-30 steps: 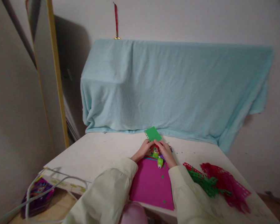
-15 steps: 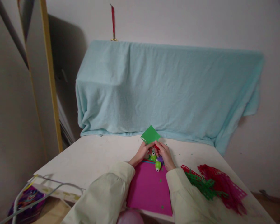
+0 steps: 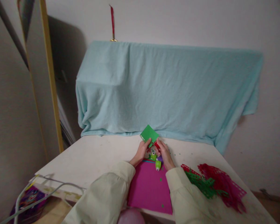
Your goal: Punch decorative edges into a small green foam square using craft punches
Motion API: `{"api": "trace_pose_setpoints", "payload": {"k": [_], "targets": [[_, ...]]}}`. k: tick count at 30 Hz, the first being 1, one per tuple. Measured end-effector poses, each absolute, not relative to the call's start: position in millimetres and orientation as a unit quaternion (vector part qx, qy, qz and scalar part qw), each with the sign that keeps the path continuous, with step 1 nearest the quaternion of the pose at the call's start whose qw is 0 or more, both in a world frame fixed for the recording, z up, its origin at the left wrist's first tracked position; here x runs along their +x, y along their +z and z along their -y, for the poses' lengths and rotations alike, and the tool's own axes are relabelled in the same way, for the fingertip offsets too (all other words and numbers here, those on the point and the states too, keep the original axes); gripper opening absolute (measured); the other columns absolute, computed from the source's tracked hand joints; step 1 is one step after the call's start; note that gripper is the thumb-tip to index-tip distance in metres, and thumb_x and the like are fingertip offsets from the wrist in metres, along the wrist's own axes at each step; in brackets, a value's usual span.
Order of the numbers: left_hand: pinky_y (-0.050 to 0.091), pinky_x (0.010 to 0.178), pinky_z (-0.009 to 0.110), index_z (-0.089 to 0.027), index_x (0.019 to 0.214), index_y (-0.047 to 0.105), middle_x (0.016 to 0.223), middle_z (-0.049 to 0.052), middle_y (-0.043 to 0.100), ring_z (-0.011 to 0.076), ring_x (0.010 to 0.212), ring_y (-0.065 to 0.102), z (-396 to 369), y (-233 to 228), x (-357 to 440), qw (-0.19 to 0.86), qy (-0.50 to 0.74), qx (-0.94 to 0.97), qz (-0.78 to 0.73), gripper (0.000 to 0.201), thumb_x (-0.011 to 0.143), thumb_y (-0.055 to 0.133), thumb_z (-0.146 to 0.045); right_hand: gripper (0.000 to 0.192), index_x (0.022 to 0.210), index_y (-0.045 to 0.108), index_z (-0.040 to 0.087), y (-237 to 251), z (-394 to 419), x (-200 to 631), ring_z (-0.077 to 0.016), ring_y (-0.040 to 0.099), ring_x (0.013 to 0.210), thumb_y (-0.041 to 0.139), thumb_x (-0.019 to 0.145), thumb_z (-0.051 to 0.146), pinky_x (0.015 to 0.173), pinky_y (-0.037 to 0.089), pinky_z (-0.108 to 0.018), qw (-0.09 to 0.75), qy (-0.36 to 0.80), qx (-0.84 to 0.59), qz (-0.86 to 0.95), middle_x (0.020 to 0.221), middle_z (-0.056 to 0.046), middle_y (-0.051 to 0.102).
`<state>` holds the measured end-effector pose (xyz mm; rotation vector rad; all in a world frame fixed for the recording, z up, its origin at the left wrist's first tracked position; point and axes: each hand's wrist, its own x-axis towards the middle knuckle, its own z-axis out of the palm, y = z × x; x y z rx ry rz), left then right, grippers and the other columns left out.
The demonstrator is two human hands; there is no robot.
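A square of green paper [image 3: 148,132], with a row of small punched holes along its lower left edge, is pinched in my left hand [image 3: 141,153], thumb on top. My right hand [image 3: 165,155] is closed around a small red craft punch [image 3: 156,145] at the paper's lower right edge. Whether the paper sits inside the punch's slot is too small to tell. Below and between my hands lie two lime-green and white punches [image 3: 158,165] and a purple one [image 3: 160,159]. Beneath them is magenta paper [image 3: 149,188] at the table's front, with small green bits on it.
Perforated red, green and magenta paper strips [image 3: 214,183] are heaped at the right of the white table [image 3: 88,155]. A light blue cloth [image 3: 168,90] hangs behind. Grey cables [image 3: 60,186] loop over the front left corner, near a purple packet [image 3: 31,199].
The green paper has shifted slightly left. My left thumb now lies over its lower part, and my hands are a little farther apart. The other things stay where they were.
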<state>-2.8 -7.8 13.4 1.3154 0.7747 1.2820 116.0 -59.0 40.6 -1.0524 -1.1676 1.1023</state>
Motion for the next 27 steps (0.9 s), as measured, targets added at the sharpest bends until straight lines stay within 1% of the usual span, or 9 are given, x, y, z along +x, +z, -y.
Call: {"api": "trace_pose_setpoints", "payload": {"k": [4, 6, 12, 17, 23, 27], "targets": [[0.033, 0.051, 0.022, -0.014, 0.068, 0.054, 0.054, -0.002, 0.048, 0.0103, 0.051, 0.042, 7.8, 11.3, -6.3, 0.473, 0.510, 0.615, -0.371, 0.049, 0.085, 0.047, -0.060, 0.049, 0.068, 0.047, 0.021, 38.5, 58.3, 117.2, -0.0085, 0.031, 0.043, 0.051, 0.080, 0.068, 0.042, 0.024, -0.024, 0.583, 0.460, -0.442, 0.503, 0.053, 0.006, 0.042], [0.031, 0.051, 0.022, -0.014, 0.066, 0.054, 0.053, -0.003, 0.047, 0.0103, 0.051, 0.042, 7.3, 9.9, -6.9, 0.454, 0.496, 0.637, -0.378, 0.050, 0.086, 0.044, -0.059, 0.048, 0.068, 0.047, 0.020, 37.1, 57.5, 117.3, -0.0085, 0.032, 0.044, 0.052, 0.080, 0.066, 0.042, 0.023, -0.023, 0.585, 0.459, -0.434, 0.508, 0.054, 0.005, 0.042], [0.032, 0.052, 0.022, -0.014, 0.067, 0.055, 0.053, -0.002, 0.048, 0.0111, 0.052, 0.044, 8.1, 10.8, -6.8, 0.438, 0.474, 0.662, -0.381, 0.051, 0.088, 0.042, -0.058, 0.047, 0.068, 0.047, 0.020, 36.1, 57.0, 116.9, -0.0086, 0.032, 0.046, 0.052, 0.081, 0.065, 0.043, 0.022, -0.023, 0.588, 0.446, -0.441, 0.511, 0.056, 0.005, 0.042], [0.031, 0.052, 0.022, -0.015, 0.068, 0.055, 0.055, -0.001, 0.048, 0.0116, 0.053, 0.044, 11.4, 15.1, -7.8, 0.399, 0.479, 0.683, -0.381, 0.049, 0.090, 0.039, -0.056, 0.047, 0.068, 0.047, 0.021, 36.4, 57.9, 117.1, -0.0090, 0.033, 0.045, 0.051, 0.081, 0.065, 0.043, 0.023, -0.024, 0.601, 0.426, -0.450, 0.505, 0.056, 0.006, 0.042], [0.036, 0.058, 0.022, -0.014, 0.076, 0.059, 0.063, 0.001, 0.055, 0.0129, 0.060, 0.046, 13.7, 18.5, -6.7, 0.372, 0.480, 0.702, -0.372, 0.047, 0.090, 0.039, -0.054, 0.046, 0.070, 0.047, 0.020, 34.7, 55.9, 118.8, -0.0084, 0.033, 0.045, 0.052, 0.082, 0.065, 0.043, 0.023, -0.023, 0.595, 0.437, -0.445, 0.506, 0.057, 0.005, 0.043], [0.038, 0.061, 0.023, -0.012, 0.079, 0.061, 0.061, 0.001, 0.055, 0.0130, 0.061, 0.046, 14.1, 16.9, -5.7, 0.381, 0.473, 0.703, -0.370, 0.050, 0.091, 0.038, -0.055, 0.045, 0.069, 0.047, 0.020, 32.1, 54.2, 119.9, -0.0085, 0.033, 0.046, 0.053, 0.083, 0.062, 0.043, 0.022, -0.023, 0.588, 0.445, -0.444, 0.510, 0.056, 0.005, 0.042]]}}
